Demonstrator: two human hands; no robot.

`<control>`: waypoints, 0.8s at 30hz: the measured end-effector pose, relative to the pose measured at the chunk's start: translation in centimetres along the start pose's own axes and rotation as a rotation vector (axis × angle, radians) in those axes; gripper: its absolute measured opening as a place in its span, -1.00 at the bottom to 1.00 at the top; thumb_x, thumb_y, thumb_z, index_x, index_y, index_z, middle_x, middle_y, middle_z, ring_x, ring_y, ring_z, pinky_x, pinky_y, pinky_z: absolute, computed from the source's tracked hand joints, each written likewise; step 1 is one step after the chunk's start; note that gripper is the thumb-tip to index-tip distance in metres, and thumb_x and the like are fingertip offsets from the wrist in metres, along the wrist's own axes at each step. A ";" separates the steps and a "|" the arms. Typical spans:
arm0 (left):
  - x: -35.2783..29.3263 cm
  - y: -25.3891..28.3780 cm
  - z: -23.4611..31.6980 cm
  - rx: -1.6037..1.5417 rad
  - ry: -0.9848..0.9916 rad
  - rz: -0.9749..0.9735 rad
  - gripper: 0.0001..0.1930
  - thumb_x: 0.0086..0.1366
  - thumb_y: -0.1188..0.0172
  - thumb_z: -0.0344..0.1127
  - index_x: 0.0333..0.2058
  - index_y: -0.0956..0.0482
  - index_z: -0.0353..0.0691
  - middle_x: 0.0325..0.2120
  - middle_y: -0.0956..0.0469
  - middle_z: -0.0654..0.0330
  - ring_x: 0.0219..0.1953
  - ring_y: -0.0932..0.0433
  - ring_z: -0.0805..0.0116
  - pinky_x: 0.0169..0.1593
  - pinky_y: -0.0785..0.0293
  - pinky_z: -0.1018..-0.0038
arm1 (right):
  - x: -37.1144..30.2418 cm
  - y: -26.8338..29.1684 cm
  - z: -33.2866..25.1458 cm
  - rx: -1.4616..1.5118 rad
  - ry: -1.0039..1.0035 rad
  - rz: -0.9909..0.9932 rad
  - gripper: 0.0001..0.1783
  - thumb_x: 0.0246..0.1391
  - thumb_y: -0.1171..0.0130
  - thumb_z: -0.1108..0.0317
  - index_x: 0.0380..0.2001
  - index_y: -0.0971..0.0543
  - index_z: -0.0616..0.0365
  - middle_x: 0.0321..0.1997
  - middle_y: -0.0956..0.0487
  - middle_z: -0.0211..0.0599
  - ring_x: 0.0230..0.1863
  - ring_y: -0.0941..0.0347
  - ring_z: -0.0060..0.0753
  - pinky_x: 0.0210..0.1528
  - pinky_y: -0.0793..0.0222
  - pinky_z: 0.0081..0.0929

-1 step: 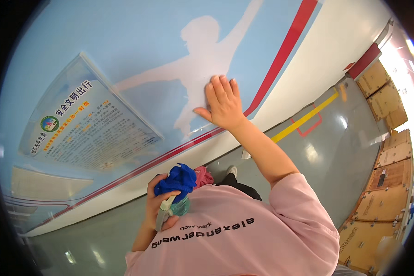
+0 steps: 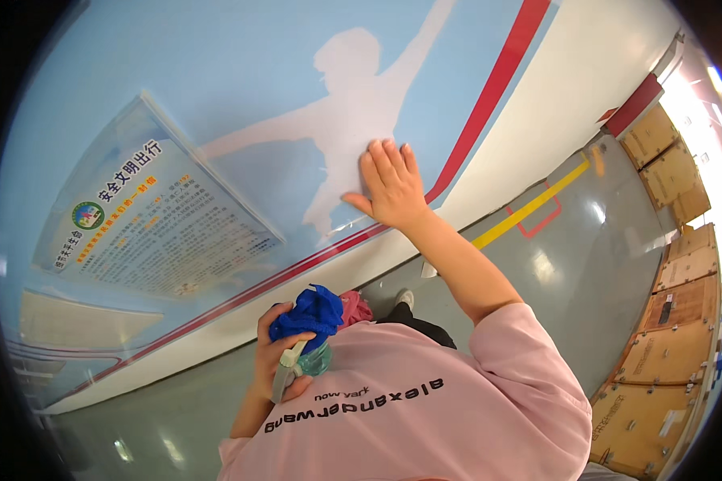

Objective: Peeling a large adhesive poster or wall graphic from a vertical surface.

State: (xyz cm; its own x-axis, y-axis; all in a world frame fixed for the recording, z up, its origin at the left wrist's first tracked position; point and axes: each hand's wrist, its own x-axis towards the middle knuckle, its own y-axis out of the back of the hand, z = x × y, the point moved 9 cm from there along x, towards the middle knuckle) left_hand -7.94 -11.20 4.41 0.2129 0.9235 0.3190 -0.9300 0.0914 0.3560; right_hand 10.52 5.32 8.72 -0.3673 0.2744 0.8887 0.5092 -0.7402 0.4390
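The right hand [image 2: 391,186] lies flat against the blue wall [image 2: 241,72], fingers [image 2: 381,160] spread open over a pale silhouette figure [image 2: 353,104]. The left hand [image 2: 277,353] is held close to the pink shirt [image 2: 425,409], fingers closed around a blue cloth [image 2: 309,311] and a spray bottle [image 2: 297,365]. A notice board [image 2: 152,224] hangs to the left.

bright, sharp view; window glare blows out upper right, floor [image 2: 569,264] gleams, fisheye rim dark.

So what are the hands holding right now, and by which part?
The left hand grips a spray bottle around its neck, with a blue cloth bunched against it. The right hand holds nothing; it lies flat on the wall.
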 end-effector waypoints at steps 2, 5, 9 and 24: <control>-0.1 0.1 0.0 -0.002 -0.009 0.007 -0.53 -0.20 -0.23 -0.06 -0.26 -0.60 -0.15 0.04 -0.20 -0.06 0.14 -0.14 -0.02 0.17 -0.02 0.18 | -3.2 -1.2 0.5 0.049 -0.059 -0.217 -0.38 -0.07 -0.12 0.03 0.01 -0.36 0.19 0.17 -0.28 -0.18 0.18 -0.18 -0.16 0.18 -0.02 -0.12; -0.8 0.4 -0.5 0.046 -0.021 0.029 -0.52 -0.19 -0.23 -0.06 -0.24 -0.59 -0.15 0.04 -0.19 -0.07 0.15 -0.13 -0.02 0.18 -0.01 0.18 | -6.7 0.9 -1.4 0.121 -0.057 -0.401 -0.56 -0.15 -0.19 0.25 -0.12 -0.49 0.09 -0.01 -0.45 -0.25 0.00 -0.38 -0.27 0.00 -0.28 -0.25; -1.3 0.5 -1.0 0.005 -0.015 0.061 -0.51 -0.21 -0.24 -0.08 -0.23 -0.58 -0.15 0.05 -0.18 -0.08 0.15 -0.14 -0.03 0.18 0.00 0.18 | -9.3 2.3 -1.1 0.377 -0.213 -0.425 -0.78 -0.19 -0.20 0.36 -0.36 -0.57 0.07 -0.40 -0.52 -0.28 -0.42 -0.49 -0.36 -0.38 -0.42 -0.42; -2.0 0.7 -1.4 -0.014 0.013 0.053 -0.53 -0.20 -0.23 -0.05 -0.26 -0.60 -0.16 0.04 -0.19 -0.07 0.15 -0.14 -0.02 0.19 -0.01 0.21 | 2.0 4.0 3.8 0.095 -0.437 0.055 -0.87 -0.24 -0.17 0.50 -0.59 -0.41 0.08 -0.63 -0.43 -0.43 -0.68 -0.39 -0.42 -0.69 -0.27 -0.56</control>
State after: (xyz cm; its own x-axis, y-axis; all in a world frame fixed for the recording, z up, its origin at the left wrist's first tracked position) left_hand -9.48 -12.47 2.80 0.1592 0.9320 0.3255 -0.9441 0.0473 0.3263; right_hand 14.76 5.29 12.76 0.0151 0.4843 0.8748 0.5956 -0.7071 0.3812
